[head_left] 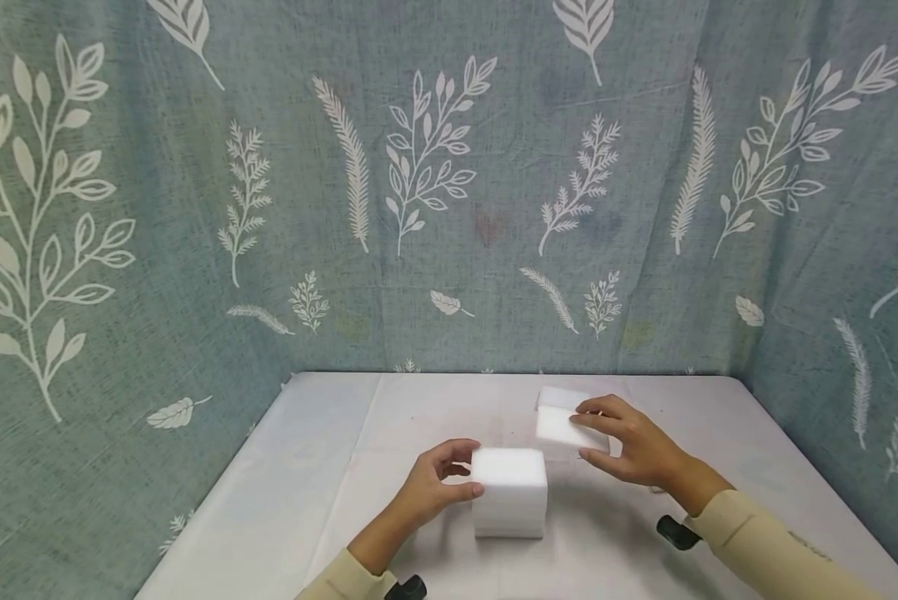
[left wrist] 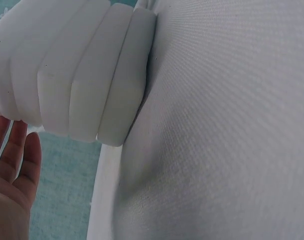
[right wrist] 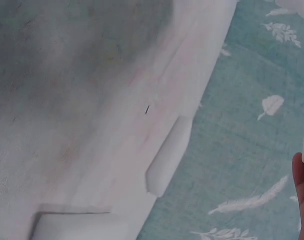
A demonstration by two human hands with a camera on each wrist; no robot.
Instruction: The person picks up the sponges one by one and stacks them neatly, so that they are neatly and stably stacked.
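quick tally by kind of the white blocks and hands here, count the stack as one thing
Stack of white blocks: 1
Held block: 1
Loose blocks on the table, one near its edge, one cut off by the right wrist frame: 2
Hands, left hand and right hand: 2
Total: 6

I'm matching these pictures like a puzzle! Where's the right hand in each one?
Head: the right hand is low, right of the middle, holding a white block.
Left wrist: it isn't in this picture.
Right wrist: its fingers show low down at the right edge.
Shared landmark: the blue-green leafy cloth is in all three.
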